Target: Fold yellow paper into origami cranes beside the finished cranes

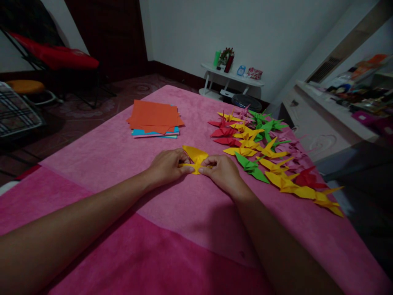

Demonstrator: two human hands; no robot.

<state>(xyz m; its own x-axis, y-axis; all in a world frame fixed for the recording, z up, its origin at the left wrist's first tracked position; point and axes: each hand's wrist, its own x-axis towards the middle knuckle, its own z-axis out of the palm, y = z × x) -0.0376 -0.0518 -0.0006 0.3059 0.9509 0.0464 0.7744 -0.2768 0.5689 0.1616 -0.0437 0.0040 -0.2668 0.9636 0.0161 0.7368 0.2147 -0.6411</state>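
Observation:
A yellow origami crane point(197, 156) is held between my two hands, low over the pink tablecloth. One of its broad flaps stands up at the back, and narrow points stick out to both sides. My left hand point(170, 165) pinches its left side, thumb toward me and the other fingers curled behind. On the right side, my right hand point(221, 170) pinches it the same way. Both thumb tips lie close together near the crane's middle. My fingers hide parts of the paper.
Beyond my left hand lies a stack of orange paper point(155, 114) over blue sheets point(172, 131). Rows of folded cranes fill the right side, among them a green crane point(251, 167) and a yellow crane point(281, 181). The table's far edge faces a white shelf point(233, 73).

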